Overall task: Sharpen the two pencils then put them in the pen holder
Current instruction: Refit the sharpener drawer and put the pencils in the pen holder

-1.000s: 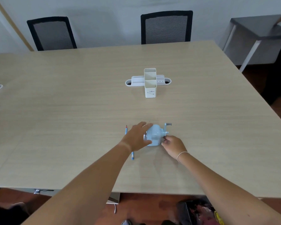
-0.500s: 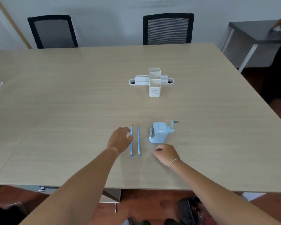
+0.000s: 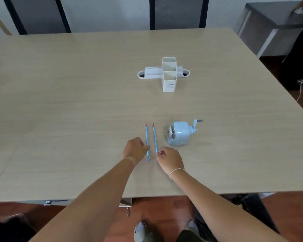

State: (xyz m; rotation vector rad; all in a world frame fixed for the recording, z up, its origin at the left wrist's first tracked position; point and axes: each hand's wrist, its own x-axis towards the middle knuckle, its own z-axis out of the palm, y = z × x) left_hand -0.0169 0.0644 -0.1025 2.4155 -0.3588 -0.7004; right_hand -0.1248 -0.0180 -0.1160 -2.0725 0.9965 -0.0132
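Light wood-grain table (image 3: 77, 102), two black mesh chairs (image 3: 177, 13) at far edge, grey side table (image 3: 276, 16) at right. White plastic pen holder (image 3: 169, 75) stands mid-table; pale blue crank sharpener (image 3: 180, 132) and two blue red-tipped pencils (image 3: 154, 137) lie side by side near the near edge. Left hand (image 3: 135, 149) fingers curled, touching left pencil. Right hand (image 3: 170, 158) fingertips pinched at right pencil's near end. Both forearms extended over near edge.

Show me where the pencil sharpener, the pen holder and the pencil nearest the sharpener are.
pencil sharpener (image 3: 180, 132): head view, on its pale blue body.
pen holder (image 3: 169, 83): head view, on the front wall of its near square cup.
right-hand pencil (image 3: 154, 137): head view, on the middle of its blue shaft.
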